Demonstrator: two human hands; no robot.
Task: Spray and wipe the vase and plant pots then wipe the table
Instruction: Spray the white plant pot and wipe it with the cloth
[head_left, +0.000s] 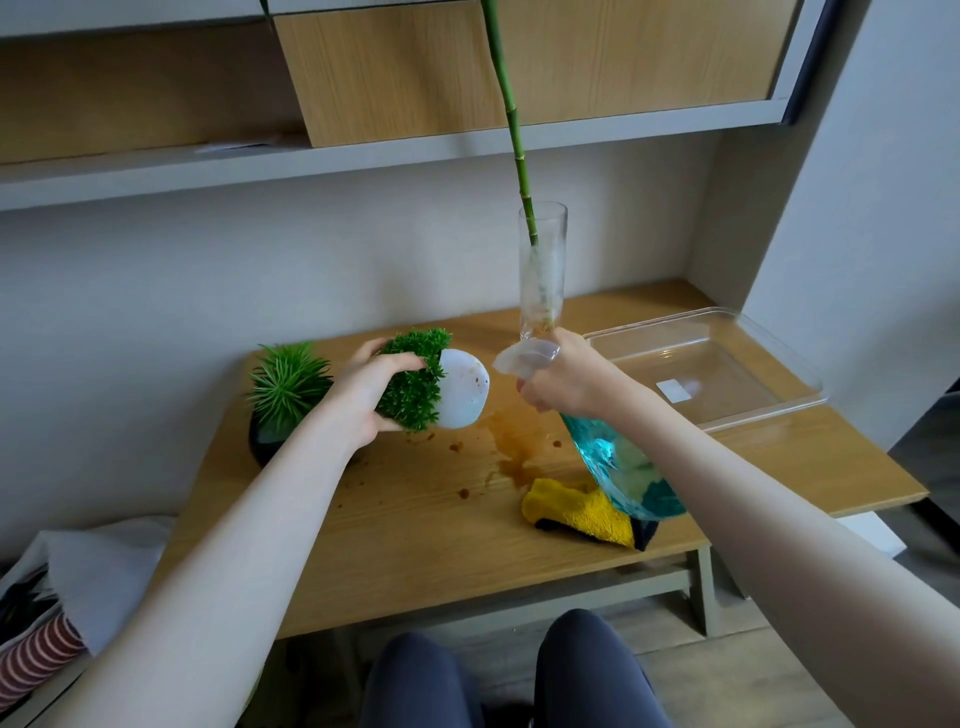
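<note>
We hold the white plant pot (464, 388) in the left hand (363, 392), lifted above the counter (415, 519) and tipped on its side, so its pale rounded base faces right toward the spray bottle (618, 467). The left grip is clamped on the pot's green foliage (413, 379), fingers curled over the top and thumb underneath.

The right hand (563, 379) holds the spray bottle by its neck, grip closed around it, with the translucent nozzle (519, 356) pointing left at the pot's base (nozzle and pot are near each other but apart). The bottle's blue-tinted body slants down and right, above the yellow cloth (576, 512).

The yellow cloth lies bunched on the counter near its front edge. Brown liquid stains (511, 449) spread over the counter between the cloth and the raised pot.

A second plant in a dark pot (285, 395) stands on the counter, behind the left wrist. The tall glass vase (543, 270), holding a green stalk (511, 119), stands at the back, just beyond the right hand. A clear plastic tray (727, 374) lies to the right.
</note>
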